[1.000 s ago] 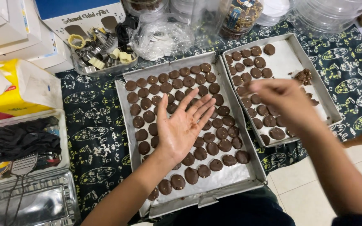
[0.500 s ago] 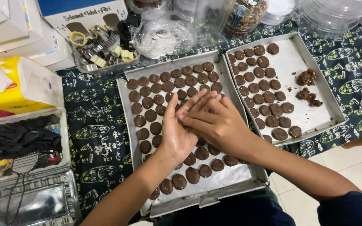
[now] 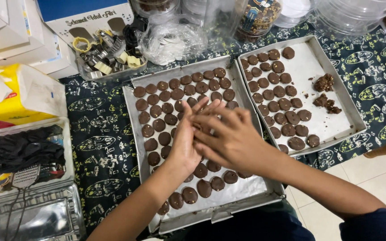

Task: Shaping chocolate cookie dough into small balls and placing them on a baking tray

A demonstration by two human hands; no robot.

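Observation:
My left hand and my right hand are pressed together, palm against palm, above the middle of the left metal tray. The right hand lies across the left palm, and whatever is between them is hidden. The left tray is lined with white paper and carries several rows of round brown cookies. The right metal tray holds more brown cookies on its left half and two crumbly lumps of brown dough on bare paper.
Both trays rest on a dark patterned cloth. A container of cookie cutters, a crumpled clear bag and jars stand behind them. A yellow bag and clear plastic boxes sit at the left. Tiled floor shows at the lower right.
My right hand came back from the right tray to my open left palm over the left tray. The two hands are now pressed together and have shifted slightly against each other.

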